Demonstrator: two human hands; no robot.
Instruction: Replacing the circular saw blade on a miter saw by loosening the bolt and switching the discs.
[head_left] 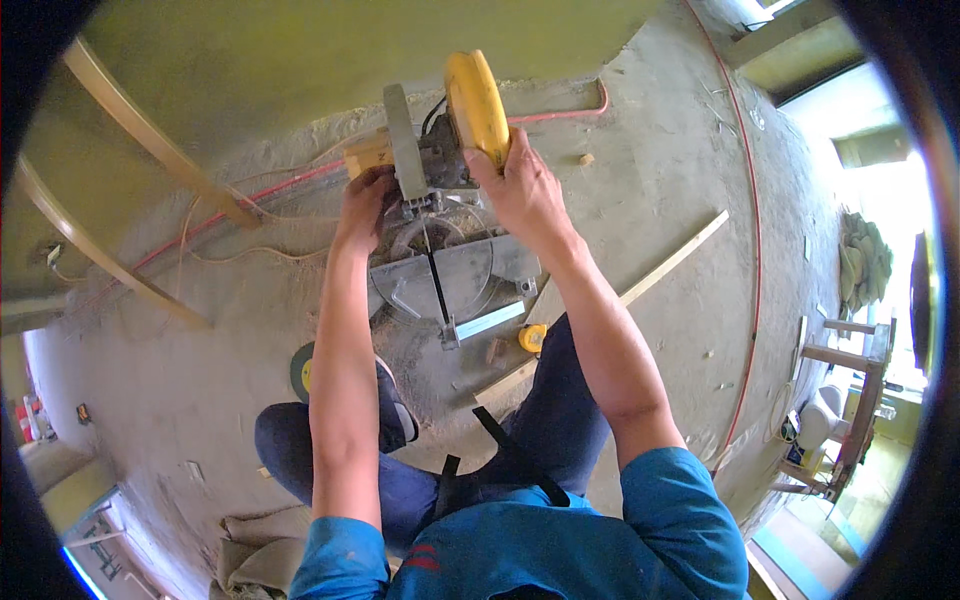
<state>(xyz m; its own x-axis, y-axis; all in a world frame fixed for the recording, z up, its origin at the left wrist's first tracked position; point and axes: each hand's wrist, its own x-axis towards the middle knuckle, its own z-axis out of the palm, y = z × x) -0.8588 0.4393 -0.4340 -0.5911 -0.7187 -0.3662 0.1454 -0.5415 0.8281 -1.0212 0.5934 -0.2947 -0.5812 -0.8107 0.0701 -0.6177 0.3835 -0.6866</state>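
A miter saw (398, 150) with a grey blade guard stands on the concrete floor in front of me. My right hand (522, 192) is wrapped round the lower end of its yellow housing (478, 100), on the right of the saw head. On the other side, my left hand (364, 208) is curled against the saw beside the guard, below a yellow part; its fingertips are in shadow and partly hidden. Below both hands lies the saw's round grey table (450, 280), with a dark slot through it. A short silvery metal strip (490, 320) lies at the table's near edge.
By my knee sit a yellow tape measure (532, 338) and a long wooden strip (675, 258). A green and yellow disc (302, 372) is near my left foot. Cords run along the wall, a red hose (755, 250) crosses at right, and boards (150, 120) lean at left.
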